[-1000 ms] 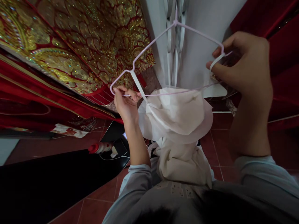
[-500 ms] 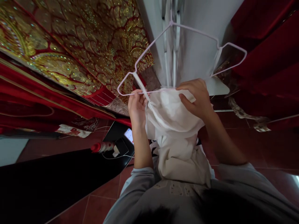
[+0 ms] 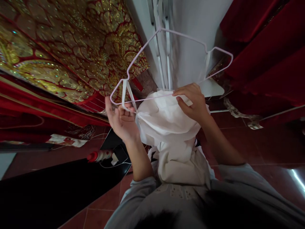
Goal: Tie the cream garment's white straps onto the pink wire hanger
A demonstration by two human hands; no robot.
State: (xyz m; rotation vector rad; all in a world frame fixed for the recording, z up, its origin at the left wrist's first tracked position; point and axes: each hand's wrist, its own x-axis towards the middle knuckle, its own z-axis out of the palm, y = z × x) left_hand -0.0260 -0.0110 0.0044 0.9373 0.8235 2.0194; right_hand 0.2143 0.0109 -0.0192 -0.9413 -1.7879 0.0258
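A pale pink clothes hanger (image 3: 143,47) hangs from a rail by its hook, with white straps looped over its two notched ends. Below its lower bar bunches a white garment (image 3: 166,116) of thin, gathered cloth. My left hand (image 3: 125,122) is at the hanger's left end, palm up, its thumb spread away from the fingers. The left strap (image 3: 130,92) crosses in front of its curled fingertips, and the hand is not closed round it. My right hand (image 3: 192,101) grips the hanger's lower bar near the middle, at the garment's top edge; some of its fingers are hidden behind.
Gold-embroidered red costumes (image 3: 95,47) hang on the left, dark red cloth (image 3: 267,54) on the right. Metal rails (image 3: 168,51) run down the pale wall behind. A black table (image 3: 59,187) at lower left bears a red-capped bottle (image 3: 98,156) and a white cable.
My left hand has moved left from the lower bar, and its thumb has opened out. The left strap now hangs as an open loop. My right hand keeps its place on the bar.
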